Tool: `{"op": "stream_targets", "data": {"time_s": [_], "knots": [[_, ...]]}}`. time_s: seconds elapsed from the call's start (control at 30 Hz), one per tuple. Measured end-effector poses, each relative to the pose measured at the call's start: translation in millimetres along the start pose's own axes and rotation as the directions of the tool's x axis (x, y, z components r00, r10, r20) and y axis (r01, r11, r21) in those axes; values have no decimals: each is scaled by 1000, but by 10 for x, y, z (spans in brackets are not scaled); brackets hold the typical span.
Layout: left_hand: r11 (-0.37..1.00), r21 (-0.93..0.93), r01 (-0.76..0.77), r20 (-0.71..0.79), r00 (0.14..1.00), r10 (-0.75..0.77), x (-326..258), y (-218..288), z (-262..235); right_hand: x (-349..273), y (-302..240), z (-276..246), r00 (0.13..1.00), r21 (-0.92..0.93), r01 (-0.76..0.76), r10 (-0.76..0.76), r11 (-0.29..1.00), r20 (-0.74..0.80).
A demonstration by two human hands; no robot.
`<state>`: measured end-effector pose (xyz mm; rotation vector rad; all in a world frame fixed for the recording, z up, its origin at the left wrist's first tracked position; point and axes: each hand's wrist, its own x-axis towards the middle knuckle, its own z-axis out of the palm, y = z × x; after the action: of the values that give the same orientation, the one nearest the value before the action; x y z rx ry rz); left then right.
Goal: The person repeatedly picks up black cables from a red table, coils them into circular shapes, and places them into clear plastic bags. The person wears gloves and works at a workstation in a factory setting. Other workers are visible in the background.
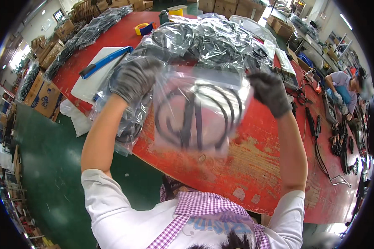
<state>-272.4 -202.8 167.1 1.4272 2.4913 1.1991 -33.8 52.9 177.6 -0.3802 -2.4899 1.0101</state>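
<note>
Between my hands hangs a clear plastic bag (176, 133) with a coiled black cable (226, 106) inside. It is held up over the red table and a little blurred. My left hand (139, 79), in a grey glove, grips the bag's upper left corner, its fingers closed and smeared by motion. At the upper right corner my right hand (271, 93), also gloved, pinches the bag's edge. More bagged cables (220, 41) are heaped just beyond my hands, and some lie under my left wrist.
The worn red table (253, 162) carries a blue-handled tool (106, 62) on a white sheet, tape rolls (145, 29) at the far side, and loose black cables (340, 145) at the right. Cardboard boxes (43, 97) stand on the left floor. A co-worker (345, 89) is at the far right.
</note>
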Motion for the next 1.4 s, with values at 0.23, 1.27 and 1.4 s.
{"op": "stream_targets", "data": {"time_s": [0.23,1.27,1.4], "knots": [[989,104,108,-592,806,-26,806,-1085,-707,1200,-292,1066,765,-380,409,-539,830,-352],[751,-647,131,674,-362,644,-706,1930,1527,-3136,4123,-1396,466,-203,-826,436,525,-770],[830,-557,-26,774,-380,507,-557,2098,1768,-2921,4581,-1965,344,-361,-930,500,67,-794]]}}
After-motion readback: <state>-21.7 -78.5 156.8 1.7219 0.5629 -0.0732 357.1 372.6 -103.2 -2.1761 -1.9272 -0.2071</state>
